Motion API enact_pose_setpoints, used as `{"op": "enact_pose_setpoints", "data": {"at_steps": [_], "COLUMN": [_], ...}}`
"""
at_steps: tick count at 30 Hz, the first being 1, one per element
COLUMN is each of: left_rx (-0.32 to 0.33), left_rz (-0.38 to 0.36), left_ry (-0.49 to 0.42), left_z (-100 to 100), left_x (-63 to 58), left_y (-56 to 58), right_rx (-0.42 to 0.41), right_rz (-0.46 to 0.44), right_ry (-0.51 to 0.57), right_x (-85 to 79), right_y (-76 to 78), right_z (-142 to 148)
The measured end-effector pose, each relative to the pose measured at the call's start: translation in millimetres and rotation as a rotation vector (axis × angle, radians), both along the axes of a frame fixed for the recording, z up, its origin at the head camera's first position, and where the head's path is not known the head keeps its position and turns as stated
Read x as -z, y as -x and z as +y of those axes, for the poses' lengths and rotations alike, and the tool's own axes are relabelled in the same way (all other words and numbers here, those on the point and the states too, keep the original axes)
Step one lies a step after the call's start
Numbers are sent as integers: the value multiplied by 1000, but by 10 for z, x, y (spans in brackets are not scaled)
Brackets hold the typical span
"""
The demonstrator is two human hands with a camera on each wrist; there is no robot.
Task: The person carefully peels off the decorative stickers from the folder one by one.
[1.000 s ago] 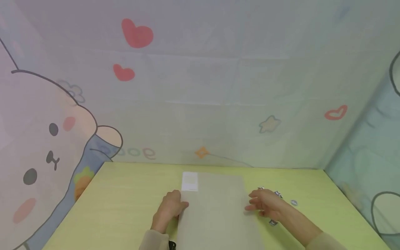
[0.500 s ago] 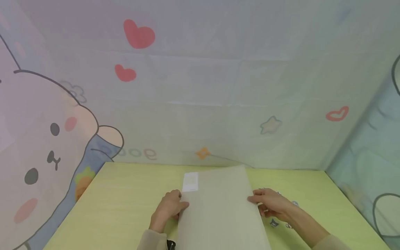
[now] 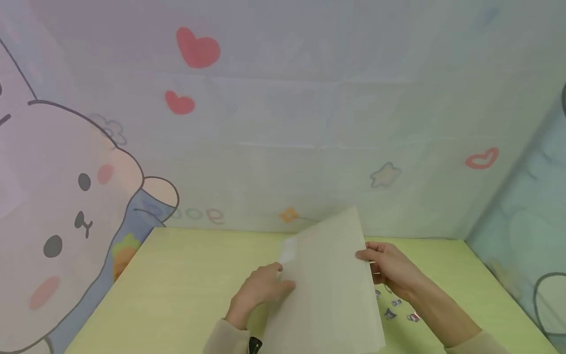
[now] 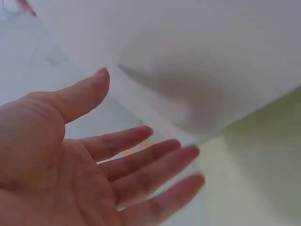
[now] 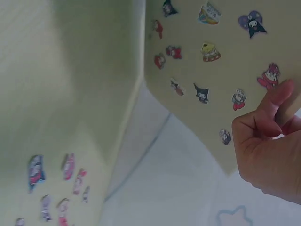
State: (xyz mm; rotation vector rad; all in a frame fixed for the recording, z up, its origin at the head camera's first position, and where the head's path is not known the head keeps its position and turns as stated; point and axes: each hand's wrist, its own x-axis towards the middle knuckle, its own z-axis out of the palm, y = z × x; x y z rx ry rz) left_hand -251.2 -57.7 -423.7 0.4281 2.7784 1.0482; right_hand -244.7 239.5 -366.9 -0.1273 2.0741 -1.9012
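A large cream sheet [image 3: 327, 295] stands tilted over the table, its right side raised, with a pale label [image 3: 288, 250] at its upper left. My right hand [image 3: 393, 270] pinches the sheet's right edge between thumb and fingers. In the right wrist view, several small cartoon stickers [image 5: 210, 52] show on the face of the sheet turned away from the head view. At the sheet's left edge is my left hand [image 3: 262, 290]. Its fingers are spread and loosely straight in the left wrist view, and it grips nothing there.
On the yellow table [image 3: 190, 285], several small cartoon cutouts [image 3: 390, 313] lie to the right of the sheet, partly behind my right arm. A printed cloth [image 3: 274, 118] with hearts and a bear-like figure hangs behind the table.
My right hand has taken the sheet's right edge and lifted it, so the sheet went from lying flat to tilted. My left hand has shifted slightly right.
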Motion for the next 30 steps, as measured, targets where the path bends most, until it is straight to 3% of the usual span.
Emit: {"op": "enact_pose_setpoints", "data": {"at_steps": [6,10,14,21,26,30], "left_rx": [69,124,168,220,245,246], "left_rz": [109,98,87,91,56,58], "left_ry": [64,41,70,126,45,6], "left_z": [305,545,712,729,643,616], "left_x": [-521,-863,-1103,-1379,-1526,-1578], "left_y": [-91,-200,-284,-333,-343,-333], "right_rx": [8,65,121,131,118,104], "right_rz": [87,115,145,178,214,251], "right_ry": [-16,-67,-130,-144,-164,-195], "right_x": [-248,-368,-472,-677,-787,-842], "right_y": [-99,-140,-119,-83,-91,-99], "right_z": [-194,-367,-478,-558,-629,-711]}}
